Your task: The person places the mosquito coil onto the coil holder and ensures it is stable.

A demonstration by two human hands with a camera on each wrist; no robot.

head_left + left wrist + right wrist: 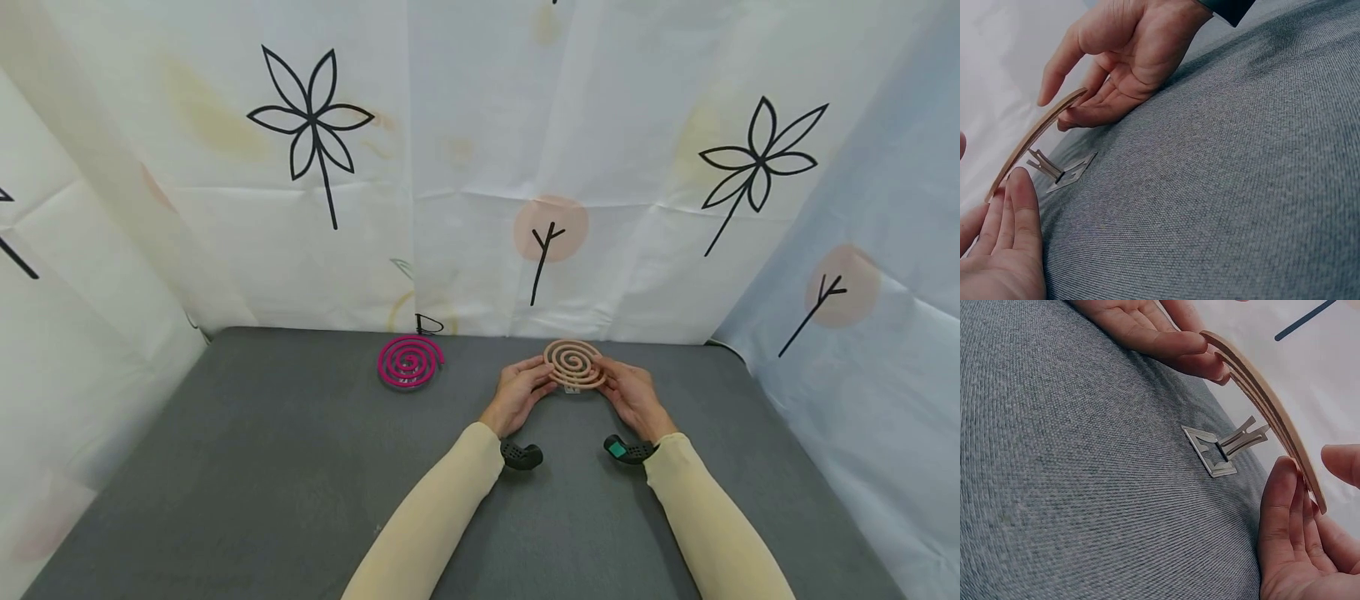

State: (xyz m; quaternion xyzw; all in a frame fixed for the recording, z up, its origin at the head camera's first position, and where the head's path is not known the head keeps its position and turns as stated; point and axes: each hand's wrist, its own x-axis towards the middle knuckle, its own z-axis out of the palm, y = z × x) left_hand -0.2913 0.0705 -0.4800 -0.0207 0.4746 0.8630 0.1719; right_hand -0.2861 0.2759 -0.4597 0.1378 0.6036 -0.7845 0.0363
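Note:
A tan mosquito coil (pixel 572 364) sits over a small metal coil stand (pixel 1209 452), whose upright prongs reach its underside; whether they are locked into it I cannot tell. My left hand (pixel 519 392) is at the coil's left side, fingertips touching its edge and underside. Opposite, my right hand (pixel 633 394) has fairly straight fingers under the right edge, its thumb (pixel 1342 464) raised a little off the top. The left thumb also stands clear of the coil in the left wrist view. Most of the stand is hidden beneath the coil in the head view.
To the left, a bright pink mosquito coil (pixel 408 362) rests near the back edge of the grey cloth-covered table (pixel 300 475). White fabric walls (pixel 465 150) with black plant drawings rise behind and at both sides. A black device is strapped on each wrist.

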